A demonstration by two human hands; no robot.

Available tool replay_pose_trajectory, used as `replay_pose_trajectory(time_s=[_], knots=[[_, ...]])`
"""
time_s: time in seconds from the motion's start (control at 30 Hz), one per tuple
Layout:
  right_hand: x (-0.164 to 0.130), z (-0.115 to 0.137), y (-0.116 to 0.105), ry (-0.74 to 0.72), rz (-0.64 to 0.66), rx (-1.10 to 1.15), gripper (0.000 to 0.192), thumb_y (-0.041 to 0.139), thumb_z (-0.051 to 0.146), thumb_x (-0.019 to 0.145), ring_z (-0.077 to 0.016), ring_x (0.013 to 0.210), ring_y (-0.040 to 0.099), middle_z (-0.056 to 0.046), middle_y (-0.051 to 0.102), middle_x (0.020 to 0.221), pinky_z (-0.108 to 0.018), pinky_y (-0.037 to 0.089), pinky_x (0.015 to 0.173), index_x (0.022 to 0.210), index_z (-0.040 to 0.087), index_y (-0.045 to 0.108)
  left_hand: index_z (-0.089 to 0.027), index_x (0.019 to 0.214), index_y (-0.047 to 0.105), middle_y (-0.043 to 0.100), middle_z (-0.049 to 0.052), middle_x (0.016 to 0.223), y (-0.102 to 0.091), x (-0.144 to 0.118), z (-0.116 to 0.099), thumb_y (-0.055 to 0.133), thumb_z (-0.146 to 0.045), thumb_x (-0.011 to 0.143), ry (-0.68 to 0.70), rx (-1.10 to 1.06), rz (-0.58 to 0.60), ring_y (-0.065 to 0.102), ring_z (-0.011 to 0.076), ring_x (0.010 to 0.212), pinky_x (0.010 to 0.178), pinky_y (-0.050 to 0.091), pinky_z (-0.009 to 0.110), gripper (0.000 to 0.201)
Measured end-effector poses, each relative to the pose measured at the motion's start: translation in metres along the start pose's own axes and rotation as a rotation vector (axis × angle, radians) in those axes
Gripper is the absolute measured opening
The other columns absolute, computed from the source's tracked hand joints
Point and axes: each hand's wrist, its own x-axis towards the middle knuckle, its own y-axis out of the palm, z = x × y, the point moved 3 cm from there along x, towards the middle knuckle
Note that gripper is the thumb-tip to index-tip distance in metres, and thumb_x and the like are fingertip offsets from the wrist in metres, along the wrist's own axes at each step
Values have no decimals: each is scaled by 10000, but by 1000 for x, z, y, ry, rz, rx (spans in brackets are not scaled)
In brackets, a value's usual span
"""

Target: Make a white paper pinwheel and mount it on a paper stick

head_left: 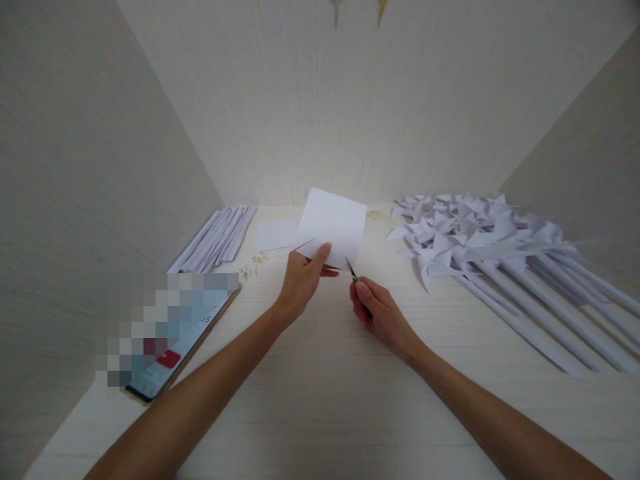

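Note:
My left hand (304, 277) grips a square sheet of white paper (334, 220) at its near edge, thumb on top and fingers beneath. A slit runs inward from the sheet's lower left corner, and a small dot marks its middle. My right hand (376, 308) is closed around small dark scissors (353, 272). Their pointed tip meets the sheet near its lower right corner; the handles are mostly hidden in my fingers. Behind the held sheet, to the left, another white paper square (276, 235) lies flat on the table.
White paper pinwheels (450, 230) are heaped at the right, their rolled paper sticks (530, 300) pointing toward me. More rolled paper sticks (220, 237) lie at the back left. Small pale pins or scraps (253, 267) lie near them. A phone (185, 347) rests at the left, partly blurred out.

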Motion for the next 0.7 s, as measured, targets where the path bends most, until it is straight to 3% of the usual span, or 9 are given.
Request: replay_pose_trajectory(time_s=[0.7], knots=[[-1,4,0,-11,2,-21,314,367,415,836,-53,352,268,79,346,402,-174,193,343,622,188,411,-89,737,615,649,39,628,0,0,0,613,-363,643,16,3,3,601,128,497,445,514,210,290]])
